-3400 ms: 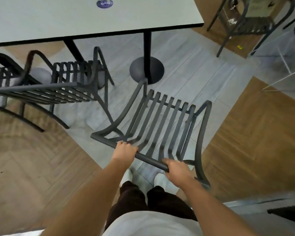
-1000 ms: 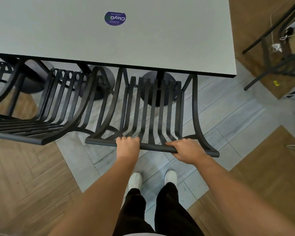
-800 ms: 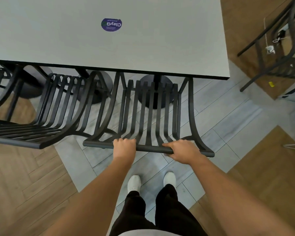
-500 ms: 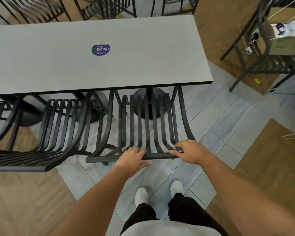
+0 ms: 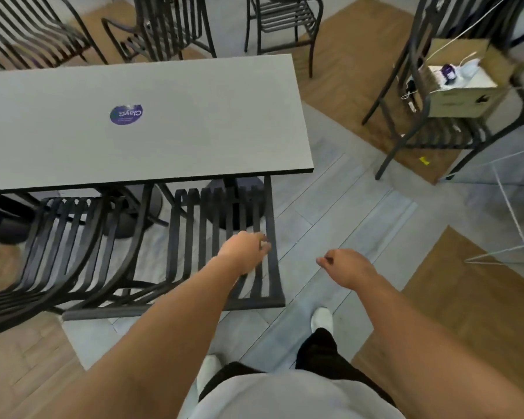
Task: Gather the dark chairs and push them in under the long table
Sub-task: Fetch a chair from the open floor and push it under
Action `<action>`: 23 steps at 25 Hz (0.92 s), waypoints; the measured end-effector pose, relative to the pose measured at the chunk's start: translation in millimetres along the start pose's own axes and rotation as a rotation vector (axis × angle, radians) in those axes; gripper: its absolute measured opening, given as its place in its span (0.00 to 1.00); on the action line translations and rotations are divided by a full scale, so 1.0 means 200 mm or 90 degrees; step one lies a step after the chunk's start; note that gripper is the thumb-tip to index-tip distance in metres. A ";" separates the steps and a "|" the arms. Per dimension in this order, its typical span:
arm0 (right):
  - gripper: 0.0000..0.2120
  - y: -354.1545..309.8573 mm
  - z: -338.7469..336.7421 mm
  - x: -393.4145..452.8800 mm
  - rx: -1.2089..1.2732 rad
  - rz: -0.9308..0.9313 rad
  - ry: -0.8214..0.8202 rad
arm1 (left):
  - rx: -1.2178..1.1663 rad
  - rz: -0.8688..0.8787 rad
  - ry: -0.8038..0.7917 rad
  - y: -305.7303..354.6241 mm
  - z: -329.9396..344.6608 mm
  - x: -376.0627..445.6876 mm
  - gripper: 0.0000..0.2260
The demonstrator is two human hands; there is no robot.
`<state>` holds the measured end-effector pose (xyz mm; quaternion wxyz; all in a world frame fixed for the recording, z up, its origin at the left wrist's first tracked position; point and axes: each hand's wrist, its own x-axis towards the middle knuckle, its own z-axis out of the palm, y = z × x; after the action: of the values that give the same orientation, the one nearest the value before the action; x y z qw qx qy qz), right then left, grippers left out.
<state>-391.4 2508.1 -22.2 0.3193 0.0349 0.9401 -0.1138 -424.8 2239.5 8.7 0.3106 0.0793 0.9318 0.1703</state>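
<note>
Head view, chair just handled: we see the dark slatted chair (image 5: 221, 246) tucked with its seat front under the near edge of the long table (image 5: 170, 122); its top rail runs left to right, low in the frame, just ahead of our feet.
Head view, left hand: our left hand (image 5: 244, 252) hangs over the chair's right-side slats, fingers loosely curled, holding nothing. Whether the fingertips brush a slat we cannot tell.
Head view, right hand: our right hand (image 5: 344, 267) hangs clear of the chair over the grey floor, off to its right, fingers loosely curled and empty.
Head view, neighbour: a second dark chair (image 5: 64, 246) sits just to the left, also partly under the table, its frame touching or nearly touching the first.
Head view, relation for the next move: more dark chairs (image 5: 170, 25) stand beyond the far edge of the table, and one chair with a cardboard box (image 5: 463, 92) on its seat stands well off to our right. We judge the right hand the nearer for that one.
Change from earlier: half a second ago both our hands rested on the top rail; now both are off it. The camera has lifted and turned right, and one foot has stepped right, so we judge this chair done.
</note>
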 end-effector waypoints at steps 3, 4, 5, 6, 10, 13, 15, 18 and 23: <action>0.22 0.33 -0.18 0.09 -0.010 0.007 -0.039 | -0.043 -0.035 0.027 0.32 -0.03 0.20 0.18; 0.22 0.42 -0.24 0.12 -0.017 0.009 -0.054 | -0.060 -0.047 0.043 0.40 -0.05 0.26 0.18; 0.22 0.50 -0.29 0.15 -0.026 0.009 -0.064 | -0.072 -0.055 0.060 0.47 -0.06 0.32 0.19; 0.22 0.58 -0.36 0.19 -0.034 0.011 -0.071 | -0.079 -0.059 0.076 0.55 -0.07 0.38 0.19; 0.22 0.78 -0.60 0.40 -0.035 0.012 -0.079 | -0.075 -0.056 0.103 0.80 -0.17 0.60 0.19; 0.22 0.82 -0.78 0.59 -0.026 -0.009 -0.058 | -0.082 -0.058 0.088 0.88 -0.22 0.77 0.19; 0.21 0.82 -0.92 0.73 -0.021 -0.028 -0.043 | -0.072 -0.053 0.063 0.92 -0.24 0.91 0.19; 0.20 0.78 -1.18 1.00 -0.015 -0.056 -0.010 | -0.058 -0.045 0.031 0.97 -0.32 1.15 0.19; 0.19 0.67 -1.65 1.52 0.017 -0.053 0.035 | -0.002 -0.024 0.009 1.01 -0.58 1.62 0.19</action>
<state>-809.7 2714.2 20.2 0.2875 0.0033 0.9478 -0.1381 -744.8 2479.0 -9.2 0.3073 0.0602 0.9350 0.1665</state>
